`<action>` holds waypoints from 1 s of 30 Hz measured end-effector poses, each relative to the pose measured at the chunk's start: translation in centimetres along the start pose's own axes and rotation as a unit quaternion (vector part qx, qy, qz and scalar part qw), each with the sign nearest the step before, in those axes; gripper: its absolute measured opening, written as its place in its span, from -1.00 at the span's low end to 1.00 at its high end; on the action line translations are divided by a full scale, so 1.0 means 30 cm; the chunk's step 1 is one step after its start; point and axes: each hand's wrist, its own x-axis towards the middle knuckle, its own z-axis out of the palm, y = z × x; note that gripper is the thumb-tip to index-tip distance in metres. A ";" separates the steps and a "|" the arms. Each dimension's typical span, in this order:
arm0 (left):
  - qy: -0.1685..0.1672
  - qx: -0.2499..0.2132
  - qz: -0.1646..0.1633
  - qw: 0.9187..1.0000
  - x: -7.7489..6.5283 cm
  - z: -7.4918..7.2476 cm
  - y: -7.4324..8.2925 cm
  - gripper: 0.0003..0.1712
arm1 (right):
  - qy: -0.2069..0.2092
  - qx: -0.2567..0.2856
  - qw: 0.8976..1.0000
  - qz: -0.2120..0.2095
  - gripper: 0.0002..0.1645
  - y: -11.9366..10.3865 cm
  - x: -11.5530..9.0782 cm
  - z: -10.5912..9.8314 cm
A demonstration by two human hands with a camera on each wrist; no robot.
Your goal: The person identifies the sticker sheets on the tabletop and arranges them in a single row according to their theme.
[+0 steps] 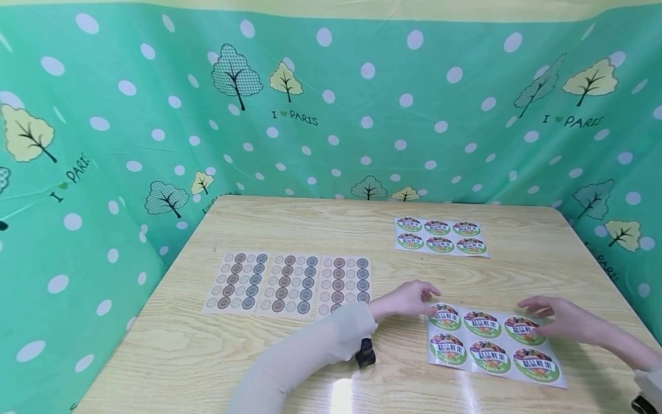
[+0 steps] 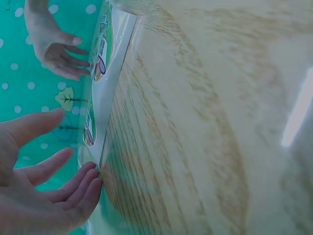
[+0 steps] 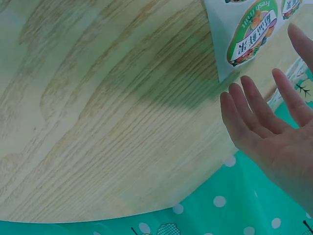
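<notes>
Since the sheet (image 1: 493,344) lies flat, I likely needn't grip.
Loosely spread: left hand (image 1: 407,298) at its ten o'clock, right hand (image 1: 566,319) at two.

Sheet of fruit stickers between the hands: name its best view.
The head view: the sheet shows from above, all six stickers in sight. The left wrist view shows it at a steep slant; the right wrist view, just one cropped end.

The head view looks forward and down over the table (image 1: 155,356); wrist views (closer) share a sticker sheet (image 1: 493,343).
</notes>
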 end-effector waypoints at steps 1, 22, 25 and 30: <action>-0.001 0.002 0.001 1.000 0.003 0.000 0.001 -0.50 | -0.002 0.001 1.000 0.001 -0.31 0.002 0.001 0.002; -0.030 0.063 0.031 0.997 0.049 0.012 -0.020 -0.54 | -0.001 -0.009 1.000 -0.010 -0.29 0.062 0.004 0.031; -0.031 0.080 0.036 0.996 0.051 0.014 -0.024 -0.55 | 0.010 -0.006 1.000 -0.002 -0.27 0.058 0.002 0.039; -0.028 0.105 0.035 0.993 0.052 0.018 -0.021 -0.59 | 0.030 -0.009 1.000 0.001 -0.25 0.050 0.000 0.053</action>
